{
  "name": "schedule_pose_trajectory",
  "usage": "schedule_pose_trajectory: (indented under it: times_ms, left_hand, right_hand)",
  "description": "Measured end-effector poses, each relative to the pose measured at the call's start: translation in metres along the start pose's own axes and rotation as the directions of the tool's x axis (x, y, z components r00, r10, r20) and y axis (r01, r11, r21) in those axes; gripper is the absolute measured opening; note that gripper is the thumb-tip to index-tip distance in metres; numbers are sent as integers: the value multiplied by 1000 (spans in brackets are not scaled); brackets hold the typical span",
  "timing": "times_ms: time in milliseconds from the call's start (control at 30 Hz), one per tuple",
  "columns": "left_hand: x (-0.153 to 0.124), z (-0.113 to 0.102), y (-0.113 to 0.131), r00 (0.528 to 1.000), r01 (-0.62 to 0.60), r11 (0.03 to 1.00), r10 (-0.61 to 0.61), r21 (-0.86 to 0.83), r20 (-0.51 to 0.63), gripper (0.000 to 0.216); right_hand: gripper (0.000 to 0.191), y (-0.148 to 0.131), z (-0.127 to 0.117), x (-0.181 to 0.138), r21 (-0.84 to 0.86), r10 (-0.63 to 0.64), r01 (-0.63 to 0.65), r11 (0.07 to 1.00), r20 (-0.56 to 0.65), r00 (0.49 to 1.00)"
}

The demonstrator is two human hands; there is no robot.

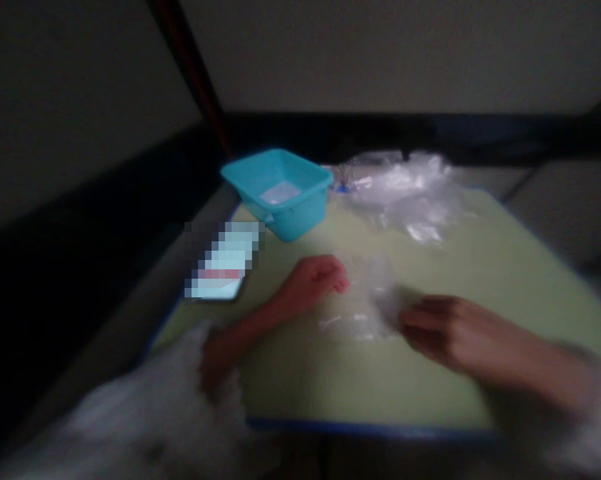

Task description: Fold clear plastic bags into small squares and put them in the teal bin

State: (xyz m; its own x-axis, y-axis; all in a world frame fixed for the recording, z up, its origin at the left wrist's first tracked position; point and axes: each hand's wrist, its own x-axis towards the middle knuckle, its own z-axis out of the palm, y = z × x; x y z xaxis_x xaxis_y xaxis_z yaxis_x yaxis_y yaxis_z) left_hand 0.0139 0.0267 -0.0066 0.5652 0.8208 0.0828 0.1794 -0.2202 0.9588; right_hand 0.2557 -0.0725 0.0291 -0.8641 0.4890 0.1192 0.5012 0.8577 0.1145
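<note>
A small clear plastic bag (363,297) lies flat on the pale green table (460,267) between my hands. My left hand (318,280) rests at the bag's left edge with its fingers curled onto the plastic. Closed fingers of my right hand (443,330) meet the bag's right edge. The picture is blurred, so the exact grip is hard to read.
A turquoise plastic tub (280,190) stands at the back left of the table. A heap of clear plastic bags (405,190) lies at the back, right of the tub. A phone (220,267) lies at the left edge. The table's blue front edge (370,427) is near me.
</note>
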Motion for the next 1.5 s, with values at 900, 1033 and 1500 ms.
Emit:
schedule_pose_trajectory:
  times_ms: [900,1033,1500]
  left_hand:
    - [4,-13,-1,998,-30,995,35,93,-50,19]
    - [7,-19,-8,997,-8,991,18,131,-69,21]
    - [11,-17,-9,980,115,992,-106,43,-167,22]
  right_hand:
    - [26,20,1,8,237,131,-114,965,-56,990]
    - [23,28,-3,11,347,228,-211,914,-9,974]
    - [18,53,18,36,810,675,-440,387,76,734]
